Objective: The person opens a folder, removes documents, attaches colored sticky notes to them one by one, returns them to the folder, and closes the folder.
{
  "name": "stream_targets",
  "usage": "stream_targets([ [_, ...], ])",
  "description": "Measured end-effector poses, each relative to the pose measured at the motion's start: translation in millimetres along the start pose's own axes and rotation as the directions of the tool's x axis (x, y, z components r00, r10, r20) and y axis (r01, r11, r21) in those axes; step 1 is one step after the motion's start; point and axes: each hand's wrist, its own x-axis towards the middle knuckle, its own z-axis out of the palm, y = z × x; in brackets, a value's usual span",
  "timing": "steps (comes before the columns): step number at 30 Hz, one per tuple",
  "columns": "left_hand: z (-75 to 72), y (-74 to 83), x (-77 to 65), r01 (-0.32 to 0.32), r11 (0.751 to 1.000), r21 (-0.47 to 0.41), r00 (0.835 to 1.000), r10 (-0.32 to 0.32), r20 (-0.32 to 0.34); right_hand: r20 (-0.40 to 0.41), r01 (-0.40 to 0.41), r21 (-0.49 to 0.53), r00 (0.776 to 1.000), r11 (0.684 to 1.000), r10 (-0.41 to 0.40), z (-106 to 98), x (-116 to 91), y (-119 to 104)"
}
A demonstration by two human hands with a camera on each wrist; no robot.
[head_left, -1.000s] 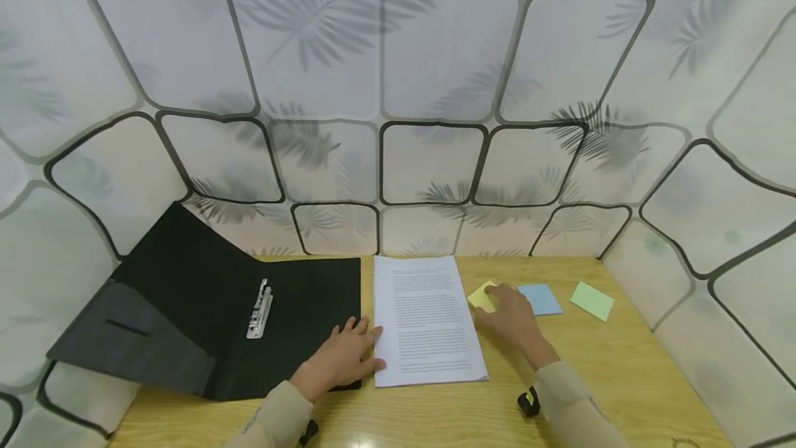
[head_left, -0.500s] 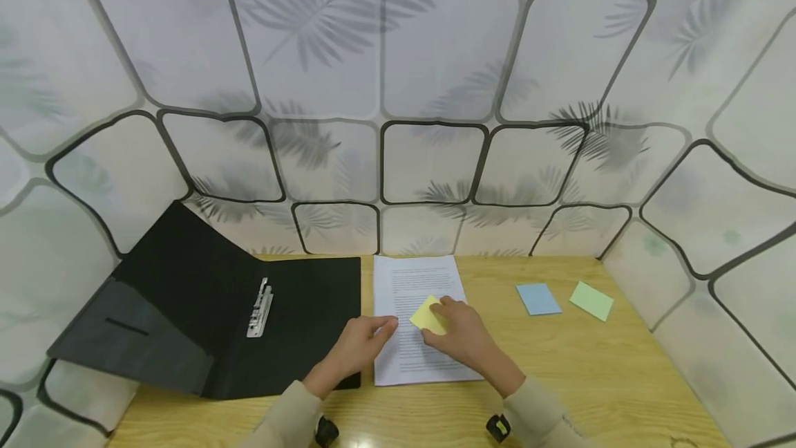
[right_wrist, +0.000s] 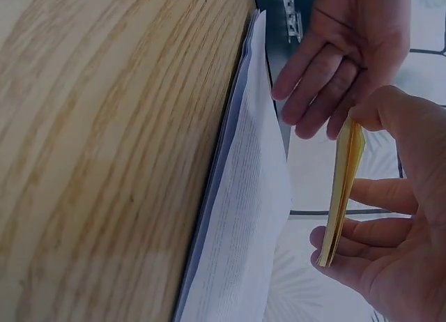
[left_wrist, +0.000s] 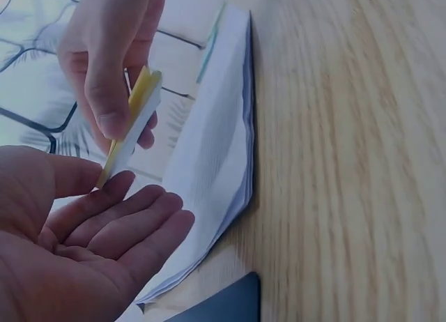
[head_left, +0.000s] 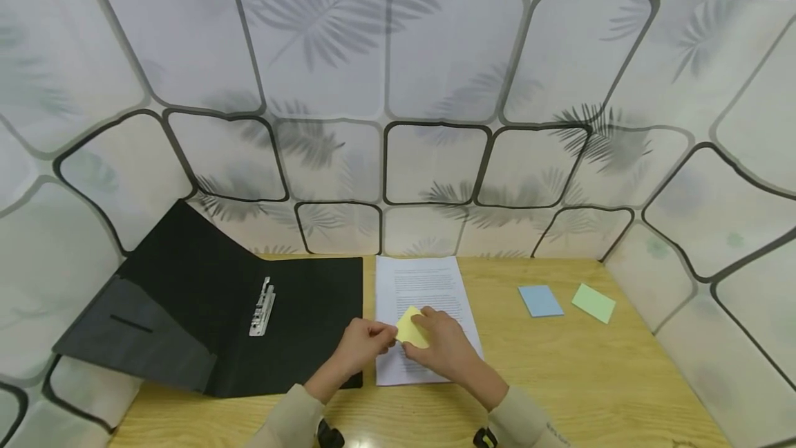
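Note:
A yellow sticky note pad (head_left: pixel 410 328) is held up above a stack of printed paper (head_left: pixel 429 287). My right hand (head_left: pixel 449 350) grips the pad between thumb and fingers, by its edges in the right wrist view. With thumb and index finger, my left hand (head_left: pixel 358 351) pinches the pad's near corner; its other fingers are loosely bent in the left wrist view. Seen edge-on there, the pad (left_wrist: pixel 134 116) has a pale underside. Whether a single sheet is parted from it cannot be told.
An open black folder (head_left: pixel 317 296) with a metal clip (head_left: pixel 262 308) lies left of the paper, its cover leaning on the patterned wall. On the wooden table (head_left: pixel 560 379) at right lie a blue sticky note pad (head_left: pixel 540 301) and a green one (head_left: pixel 593 303).
My right hand picked the yellow sticky note pad up from beside the paper and carried it left over the stack. My left hand left the paper's edge and came to the pad's corner.

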Motion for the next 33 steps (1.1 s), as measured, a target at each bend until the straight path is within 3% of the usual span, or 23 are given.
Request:
stream_targets([
  [3, 0.2, 2.1, -0.6, 0.058, 0.990, -0.129, 0.998, -0.062, -0.023, -0.009, 0.025, 0.036, 1.000, 0.999, -0.024, -2.0, -1.1, -2.4],
  [6, -1.3, 5.5, -1.0, 0.108, 0.960, -0.257, 0.991, -0.125, -0.052, 0.003, 0.051, 0.108, 0.999, 0.993, -0.051, -5.3, -2.8, -3.7],
  [10, -4.4, 8.8, -1.2, 0.139, 0.931, -0.336, 0.980, -0.178, -0.087, 0.040, 0.093, 0.171, 0.994, 0.981, -0.102, -10.4, -4.9, -4.8],
  [16, -7.5, 8.3, -1.1, 0.154, 0.936, -0.315, 0.971, -0.202, -0.126, 0.097, 0.180, 0.123, 0.976, 0.976, -0.192, -13.5, -7.0, -7.1],
  [23, -9.7, 6.9, -3.0, 0.139, 0.943, -0.304, 0.978, -0.179, -0.107, 0.025, 0.262, -0.082, 0.965, 0.962, -0.261, -9.2, -6.7, -6.0],
  [33, -13.8, 1.1, -2.8, 0.129, 0.955, -0.266, 0.985, -0.154, -0.076, 0.055, 0.314, -0.021, 0.948, 0.949, -0.312, -17.0, -3.2, -2.9],
])
